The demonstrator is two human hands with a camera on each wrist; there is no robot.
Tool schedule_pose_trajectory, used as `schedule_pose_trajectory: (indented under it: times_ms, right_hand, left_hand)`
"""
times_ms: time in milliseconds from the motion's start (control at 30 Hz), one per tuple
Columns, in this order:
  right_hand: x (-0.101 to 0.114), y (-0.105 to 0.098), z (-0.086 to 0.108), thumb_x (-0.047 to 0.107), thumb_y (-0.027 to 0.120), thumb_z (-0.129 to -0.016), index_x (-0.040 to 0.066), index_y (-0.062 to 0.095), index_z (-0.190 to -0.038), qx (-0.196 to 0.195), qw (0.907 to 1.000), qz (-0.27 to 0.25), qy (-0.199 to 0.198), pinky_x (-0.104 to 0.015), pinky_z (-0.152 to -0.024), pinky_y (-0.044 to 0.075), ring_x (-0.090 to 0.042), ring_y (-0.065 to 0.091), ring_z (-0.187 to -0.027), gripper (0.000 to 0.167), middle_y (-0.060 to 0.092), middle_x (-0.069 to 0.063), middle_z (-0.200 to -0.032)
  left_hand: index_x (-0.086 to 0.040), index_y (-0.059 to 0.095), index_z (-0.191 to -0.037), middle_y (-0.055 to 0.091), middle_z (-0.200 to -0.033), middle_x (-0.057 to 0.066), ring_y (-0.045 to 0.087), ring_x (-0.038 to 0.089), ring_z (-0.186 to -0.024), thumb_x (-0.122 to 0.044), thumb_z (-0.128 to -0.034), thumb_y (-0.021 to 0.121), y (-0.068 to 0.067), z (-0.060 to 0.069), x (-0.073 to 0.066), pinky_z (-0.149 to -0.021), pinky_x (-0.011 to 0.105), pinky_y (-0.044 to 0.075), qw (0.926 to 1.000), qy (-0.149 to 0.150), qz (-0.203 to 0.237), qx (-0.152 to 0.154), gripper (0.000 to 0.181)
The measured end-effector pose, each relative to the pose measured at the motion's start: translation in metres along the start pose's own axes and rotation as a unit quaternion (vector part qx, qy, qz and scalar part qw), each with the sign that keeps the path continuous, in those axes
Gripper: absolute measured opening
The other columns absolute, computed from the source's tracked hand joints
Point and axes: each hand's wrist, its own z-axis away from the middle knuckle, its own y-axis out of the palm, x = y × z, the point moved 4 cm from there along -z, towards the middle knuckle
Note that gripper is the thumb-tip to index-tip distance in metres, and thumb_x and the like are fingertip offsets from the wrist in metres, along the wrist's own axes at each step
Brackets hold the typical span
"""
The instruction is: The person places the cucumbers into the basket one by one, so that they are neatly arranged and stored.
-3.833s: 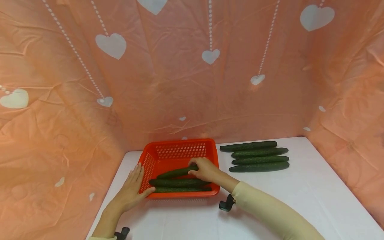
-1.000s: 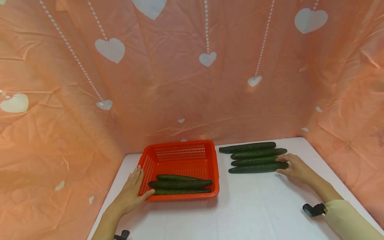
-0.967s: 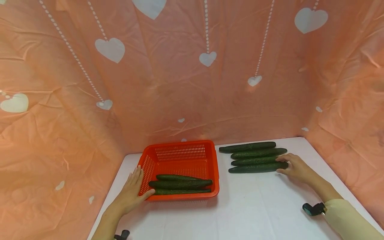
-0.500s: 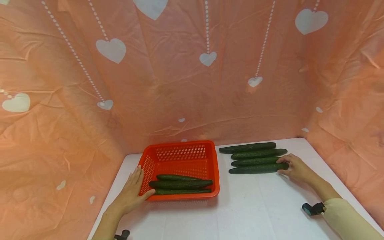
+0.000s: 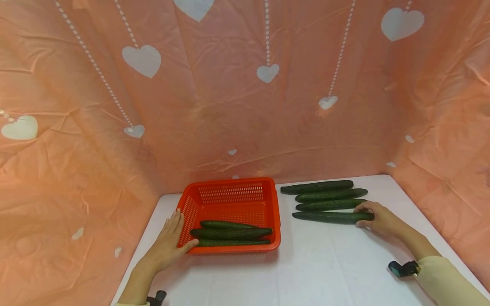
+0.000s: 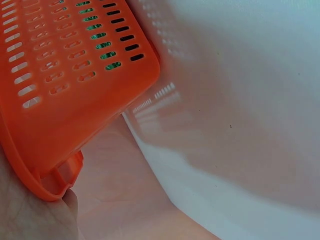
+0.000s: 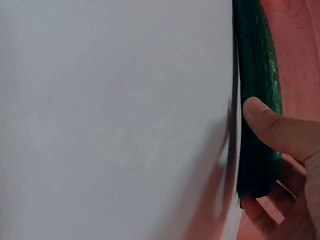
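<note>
My right hand [image 5: 380, 219] pinches the right end of the nearest cucumber [image 5: 329, 217] between thumb and fingers. In the right wrist view the thumb [image 7: 270, 125] presses along the side of that dark green cucumber [image 7: 257, 75], with the fingers partly hidden behind its end. Fairly straight fingers of my left hand [image 5: 166, 242] rest on the left rim of the red plastic basket [image 5: 229, 250], its thumb over the front left corner. Inside the basket, near the front wall, lie three cucumbers [image 5: 231, 233]. The left wrist view shows the basket's slotted outer wall [image 6: 100, 85] and part of the palm.
Behind the held cucumber, three more cucumbers [image 5: 331, 195] lie side by side on the white tabletop [image 5: 306, 272]. An orange cloth [image 5: 237, 106] with white hearts rises at the back and both sides, close behind the basket.
Earlier my right hand was in the basket at a cucumber; it then moved right to the row. Now the nearest cucumber's right end has swung slightly toward me. My left hand stays put.
</note>
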Motion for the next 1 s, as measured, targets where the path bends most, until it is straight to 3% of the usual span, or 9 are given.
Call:
schedule_pose_trajectory:
  times_ms: [100, 200, 300, 433, 500, 600, 700, 1000]
  right_hand:
    - [0.006, -0.003, 0.002, 0.012, 0.091, -0.085, 0.009, 0.073, -0.116, 0.005, 0.9998, -0.014, 0.010, -0.048, -0.093, 0.057, -0.039, 0.067, -0.112, 0.036, 0.074, -0.014, -0.116]
    - [0.013, -0.008, 0.002, 0.012, 0.088, -0.089, 0.009, 0.074, -0.125, 0.007, 0.9996, -0.024, 0.015, -0.058, -0.098, 0.053, -0.049, 0.063, -0.124, 0.039, 0.072, -0.022, -0.127]
    - [0.018, -0.013, 0.001, 0.011, 0.086, -0.090, 0.010, 0.075, -0.125, -0.008, 0.9997, -0.021, -0.003, -0.044, -0.103, 0.053, -0.049, 0.062, -0.126, 0.037, 0.073, -0.021, -0.129]
    - [0.023, -0.018, 0.003, 0.007, 0.086, -0.088, 0.012, 0.076, -0.122, -0.051, 0.9969, -0.008, -0.059, -0.005, -0.097, 0.038, -0.020, 0.065, -0.121, 0.036, 0.076, -0.012, -0.121]
    - [0.024, -0.019, 0.005, 0.005, 0.086, -0.088, 0.012, 0.075, -0.124, -0.065, 0.9945, -0.016, -0.081, 0.002, -0.099, 0.029, -0.002, 0.059, -0.122, 0.039, 0.075, -0.011, -0.121]
    - [0.027, -0.022, 0.006, 0.002, 0.085, -0.088, 0.011, 0.073, -0.127, -0.075, 0.9920, -0.030, -0.097, 0.004, -0.102, 0.024, 0.015, 0.047, -0.124, 0.042, 0.074, -0.012, -0.122]
    - [0.032, -0.027, 0.007, 0.002, 0.084, -0.089, 0.011, 0.072, -0.129, -0.076, 0.9916, -0.037, -0.097, 0.003, -0.101, 0.026, 0.016, 0.046, -0.124, 0.042, 0.074, -0.011, -0.123]
    - [0.050, -0.039, 0.004, 0.006, 0.081, -0.094, 0.019, 0.071, -0.133, -0.098, 0.9899, -0.068, -0.076, 0.002, -0.100, 0.027, 0.021, 0.041, -0.128, 0.042, 0.071, -0.007, -0.129]
  left_hand:
    - [0.011, 0.015, -0.166, -0.001, -0.178, 0.026, -0.001, 0.046, -0.164, -0.061, -0.1018, 0.064, -0.002, 0.001, -0.001, -0.134, 0.054, -0.002, 1.0000, -0.001, 0.003, 0.002, 0.108]
    - [0.011, 0.015, -0.166, -0.001, -0.178, 0.027, -0.001, 0.046, -0.164, -0.061, -0.1018, 0.064, -0.003, 0.002, -0.002, -0.134, 0.052, -0.004, 1.0000, 0.000, 0.007, 0.001, 0.108]
    - [0.011, 0.016, -0.166, 0.001, -0.178, 0.027, -0.001, 0.046, -0.164, -0.060, -0.1012, 0.065, -0.004, 0.002, -0.003, -0.134, 0.053, -0.004, 0.9999, 0.002, 0.013, -0.005, 0.108]
    - [0.013, 0.019, -0.165, 0.005, -0.177, 0.029, 0.003, 0.048, -0.164, -0.059, -0.1003, 0.067, -0.002, 0.003, -0.004, -0.133, 0.057, -0.001, 0.9996, 0.012, 0.020, -0.016, 0.108]
    - [0.013, 0.020, -0.165, 0.006, -0.176, 0.030, 0.004, 0.048, -0.164, -0.059, -0.1000, 0.067, -0.001, 0.003, -0.004, -0.133, 0.057, 0.000, 0.9994, 0.015, 0.022, -0.020, 0.108]
    - [0.012, 0.019, -0.165, 0.004, -0.177, 0.028, 0.002, 0.047, -0.164, -0.060, -0.1001, 0.067, 0.000, 0.004, -0.004, -0.134, 0.051, -0.005, 0.9995, 0.011, 0.023, -0.015, 0.108]
    - [0.011, 0.017, -0.166, 0.002, -0.178, 0.026, 0.000, 0.047, -0.164, -0.060, -0.1007, 0.066, -0.001, 0.003, -0.003, -0.133, 0.043, -0.009, 0.9998, 0.003, 0.019, -0.006, 0.108]
    - [0.011, 0.017, -0.166, 0.001, -0.178, 0.026, 0.002, 0.047, -0.164, -0.060, -0.1016, 0.064, -0.004, 0.003, -0.004, -0.134, 0.055, 0.000, 1.0000, 0.000, 0.002, 0.000, 0.107]
